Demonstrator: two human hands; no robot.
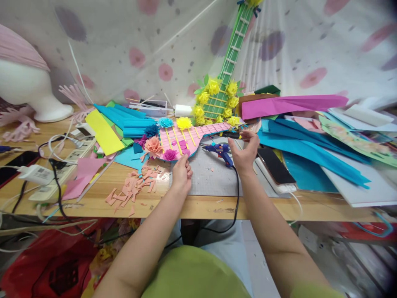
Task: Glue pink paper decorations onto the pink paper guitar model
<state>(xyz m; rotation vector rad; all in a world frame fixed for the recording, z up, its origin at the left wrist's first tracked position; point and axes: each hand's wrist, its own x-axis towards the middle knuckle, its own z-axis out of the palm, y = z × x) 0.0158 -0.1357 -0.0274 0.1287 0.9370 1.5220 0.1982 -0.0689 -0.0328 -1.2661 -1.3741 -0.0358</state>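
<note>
near edge: bare wood counter (198, 207), both arms (155, 221) reaching in from the bottom of frame. thin peach paper scraps (132, 188), strips and slivers, lie loose left of the grey gridded mat (201, 182). blue plastic glue gun (221, 153) sits on the mat, nozzle pointing left, black cord dropping over the edge.

left hand (182, 173) is curled tight, thumb and finger pinching the lower rim of the pink guitar (195, 136). that's mid-counter, paper-faced, rounded body, yellow strips across, ruffled flowers round its left end, neck running up-right.

right hand (246, 151) is bent at the neck's far end, thumb apart from half-curled fingers. its fingertips overlap a black handle (231, 135); can't tell if it's gripped. handle's other end hard to make out.

behind: green guitar (217, 105) tilted right, yellow roses around its body, top cut off by frame. last, spotted translucent curtain (180, 37), creased.
</note>
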